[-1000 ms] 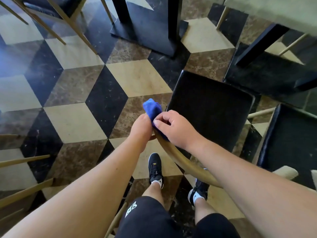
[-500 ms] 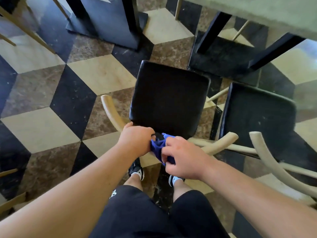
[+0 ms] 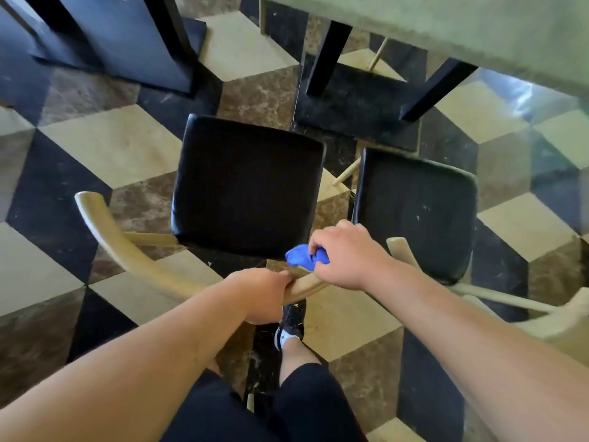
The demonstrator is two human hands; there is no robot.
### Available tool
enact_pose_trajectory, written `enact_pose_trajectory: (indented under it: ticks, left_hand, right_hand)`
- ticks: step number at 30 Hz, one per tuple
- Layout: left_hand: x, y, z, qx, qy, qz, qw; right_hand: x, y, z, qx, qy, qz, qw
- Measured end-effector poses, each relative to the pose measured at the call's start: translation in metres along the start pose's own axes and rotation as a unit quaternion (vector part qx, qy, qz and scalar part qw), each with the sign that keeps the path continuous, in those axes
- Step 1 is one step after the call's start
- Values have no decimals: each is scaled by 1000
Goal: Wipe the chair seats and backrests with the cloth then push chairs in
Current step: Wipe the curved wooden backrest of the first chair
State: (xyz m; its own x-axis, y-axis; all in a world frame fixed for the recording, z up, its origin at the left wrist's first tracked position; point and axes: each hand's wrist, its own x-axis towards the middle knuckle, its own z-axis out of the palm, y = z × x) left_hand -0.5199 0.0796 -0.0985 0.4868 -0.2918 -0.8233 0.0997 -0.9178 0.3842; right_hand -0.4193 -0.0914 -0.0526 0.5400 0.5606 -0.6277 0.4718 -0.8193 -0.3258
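- The blue cloth (image 3: 306,258) was bunched up in the person's right hand (image 3: 347,256), fingers curled down around it, so that only a crumpled lump showed at the fingertips.
- It sat on the curved wooden backrest (image 3: 134,250) of the nearer chair, towards the right part of the rail, just behind the back corner of the black seat (image 3: 248,186).
- The left hand (image 3: 264,293) was wrapped round the rail near its middle, fingers closed over the wood, touching the cloth hand's side of the rail but holding none of the cloth.
- A second earlier the cloth had been up at the rail's left end with both hands crowded together; half a second on it was near the middle. So the wipe had run along the rail from left to right, and the left hand had settled into steadying the chair.
- I took that to mean the top of this backrest was nearly covered (the short right end looked like all that remained).
- Whether the seat had been wiped I could not tell.
- The chair stood out from the pale table (image 3: 446,33), its seat wholly in view, so the pushing-in was not yet done.
- A second chair (image 3: 414,212) stood just beside it on the right, specks showing on its seat, probably next for the cloth.
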Motion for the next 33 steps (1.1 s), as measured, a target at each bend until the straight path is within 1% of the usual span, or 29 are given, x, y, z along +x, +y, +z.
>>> enact_pose_trajectory:
  ticks: [3, 6, 10, 15, 19, 21, 24, 27, 30, 32, 33]
  left_hand:
    - [-1, -4, -5, -9, 2, 5, 1000]
    - [0, -13, -13, -8, 17, 4, 1000]
    - [1, -27, -21, 3, 24, 3, 1000]
    - [3, -34, -13, 8, 60, 19, 998]
    - [8, -39, -7, 16, 72, 34, 997]
    - [9, -40, -5, 12, 84, 39, 996]
    - [10, -41, -2, -1, 87, 47, 995]
    - [8, -39, -4, 2, 80, 32, 996]
    - [2, -33, -11, 4, 52, 2, 999]
    - [-3, -27, -18, -5, 31, -21, 999]
    - [-5, -24, -20, -11, 24, -30, 999]
  right_hand:
    - [34, -7, -9, 34, -110, 39, 993]
    - [68, -13, -13, 28, -196, 44, 979]
    - [110, -13, -1, 16, -257, 51, 965]
    - [161, -4, 36, -5, -332, 108, 937]
    - [194, -4, 64, -76, -368, 88, 922]
    - [207, -4, 73, -84, -395, 89, 910]
    - [219, -4, 73, -99, -409, 82, 904]
    - [218, -4, 67, -74, -409, 89, 905]
    - [193, -5, 49, -40, -424, 104, 899]
    - [166, -10, 27, -10, -412, 104, 905]
    - [153, -13, 15, -7, -402, 87, 911]
